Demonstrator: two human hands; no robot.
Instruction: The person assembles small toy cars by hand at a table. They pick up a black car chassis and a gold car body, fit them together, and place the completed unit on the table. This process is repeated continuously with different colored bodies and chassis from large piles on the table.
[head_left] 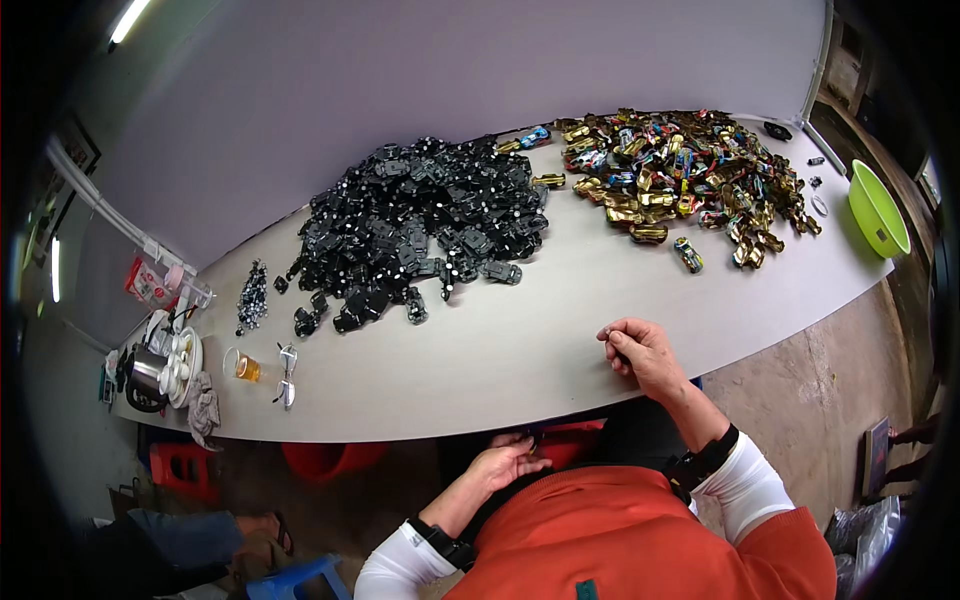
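Observation:
Over the table's front edge, my right hand (643,354) is closed in a pinch, and whatever its fingertips hold is too small to make out. My left hand (503,464) is lower, in front of the table edge above my lap. Its fingers are curled at a small dark thing that I cannot name. Beyond my hands lies a big heap of black toy car bases (420,220) with small wheels. To its right is a heap of shiny gold and coloured toy car bodies (680,170). One coloured toy car (688,255) lies apart at that heap's near side.
A lime green bowl (878,212) stands at the table's right end. On the left are small loose wheel parts (253,298), glasses (287,376), a cup of amber drink (243,366), a kettle (148,377), white cups (180,365) and a cloth (203,410). Red stools are below.

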